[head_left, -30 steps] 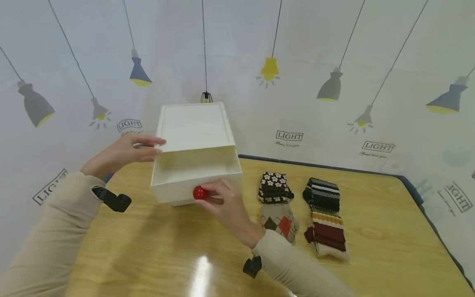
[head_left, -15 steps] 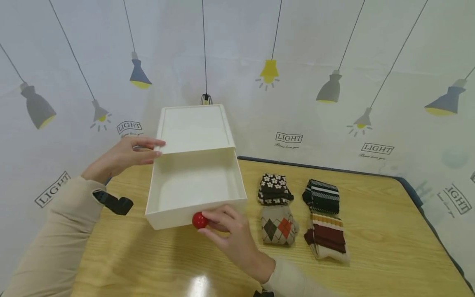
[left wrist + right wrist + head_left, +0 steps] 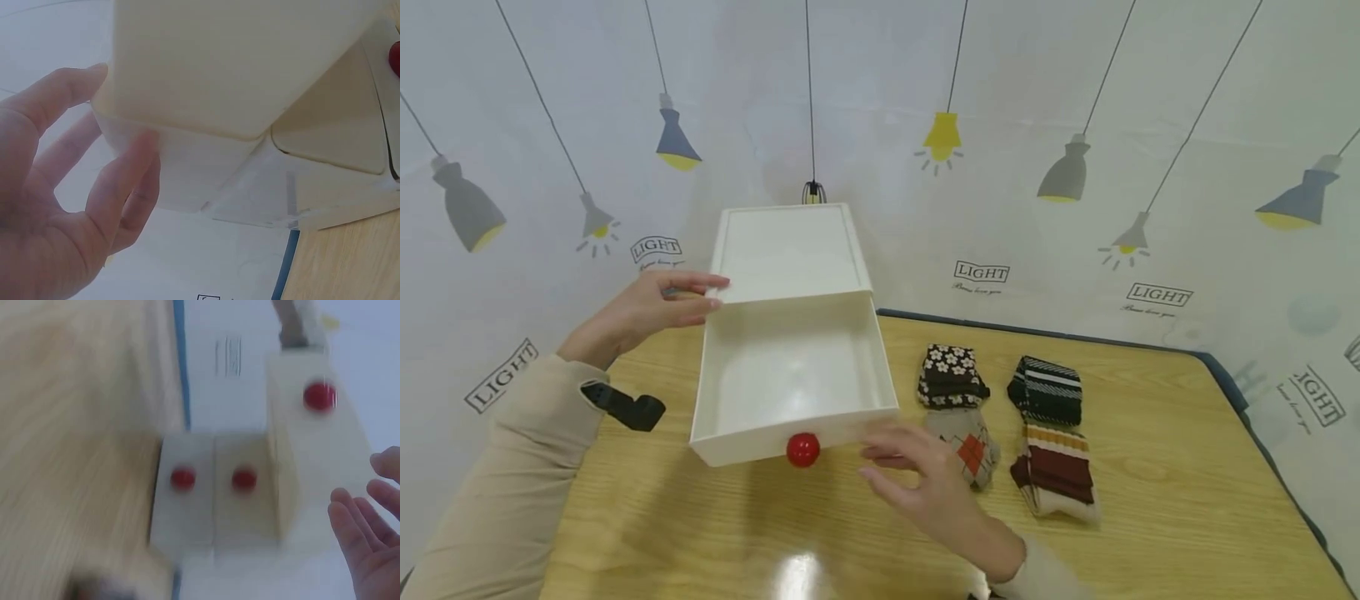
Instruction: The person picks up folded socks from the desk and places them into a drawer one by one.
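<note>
A white drawer cabinet (image 3: 790, 250) stands at the back of the table with its top drawer (image 3: 793, 375) pulled out, its inside bare. A round red knob (image 3: 803, 450) is on the drawer front. My left hand (image 3: 647, 312) holds the cabinet's left front corner, fingertips on the top and thumb at the edge; in the left wrist view, the hand (image 3: 87, 187) grips the same corner. My right hand (image 3: 932, 483) is off the knob, to the right of the drawer, fingers spread and holding nothing. It overlaps the folded argyle socks (image 3: 973, 454) in the head view.
Right of the cabinet lie more folded socks: a flowered pair (image 3: 951, 375), a black striped pair (image 3: 1048, 390) and a maroon striped pair (image 3: 1056, 475). Two lower drawers with red knobs (image 3: 244, 479) show in the right wrist view. A printed backdrop hangs behind the table (image 3: 1187, 450).
The top drawer has slid out toward me, drawn by its knob. My right hand has since let go and moved right. The left hand has stayed at the cabinet corner.
</note>
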Available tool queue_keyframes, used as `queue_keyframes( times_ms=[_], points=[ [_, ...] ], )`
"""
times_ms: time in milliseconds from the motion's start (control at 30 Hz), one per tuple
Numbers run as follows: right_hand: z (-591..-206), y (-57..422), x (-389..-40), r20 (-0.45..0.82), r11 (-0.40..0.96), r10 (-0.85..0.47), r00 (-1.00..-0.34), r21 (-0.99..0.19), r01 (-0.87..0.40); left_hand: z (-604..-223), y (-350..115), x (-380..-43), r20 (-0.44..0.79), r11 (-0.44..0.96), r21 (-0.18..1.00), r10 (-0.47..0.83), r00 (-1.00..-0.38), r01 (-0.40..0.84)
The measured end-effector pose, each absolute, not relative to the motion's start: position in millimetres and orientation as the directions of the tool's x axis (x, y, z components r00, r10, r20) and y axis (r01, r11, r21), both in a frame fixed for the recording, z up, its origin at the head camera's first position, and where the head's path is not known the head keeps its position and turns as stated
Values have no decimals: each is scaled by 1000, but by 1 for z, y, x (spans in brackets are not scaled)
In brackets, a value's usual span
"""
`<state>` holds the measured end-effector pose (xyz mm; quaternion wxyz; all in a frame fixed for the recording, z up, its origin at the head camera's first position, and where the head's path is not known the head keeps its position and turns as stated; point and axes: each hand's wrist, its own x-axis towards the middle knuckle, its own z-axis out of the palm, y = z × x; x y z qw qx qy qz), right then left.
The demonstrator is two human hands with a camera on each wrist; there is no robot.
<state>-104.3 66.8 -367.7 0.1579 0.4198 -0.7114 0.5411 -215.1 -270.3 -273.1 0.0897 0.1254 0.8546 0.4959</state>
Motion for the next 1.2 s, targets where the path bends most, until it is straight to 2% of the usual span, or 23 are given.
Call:
queue_keyframes(
  times_ms=[100,167,333,433,533,733,933,1200],
  points=[
    [-370,112,-113,638,124,-378,-671,-683,-720,-273,-269,-215,-29,475,871,305,-952,126],
    [-375,146,-122,590,234,-321,-741,-709,-665,-272,-269,-215,-28,480,868,305,-952,128],
    [-396,232,-143,339,543,-150,-929,-757,-364,-273,-271,-216,-26,482,866,306,-952,131],
    [-409,268,-152,178,641,-77,-981,-745,-185,-274,-272,-218,-19,472,872,303,-953,133],
    [-422,289,-161,78,667,-26,-997,-741,-75,-274,-273,-218,-10,459,878,296,-955,134],
    [-445,310,-168,-102,659,-76,-992,-752,27,-276,-270,-219,-21,458,880,300,-954,125],
    [-451,314,-172,-183,665,-168,-969,-746,25,-276,-269,-218,-21,453,884,278,-960,112],
    [-452,315,-179,-240,743,-186,-953,-669,24,-275,-269,-218,-23,472,875,266,-964,110]
  ],
)
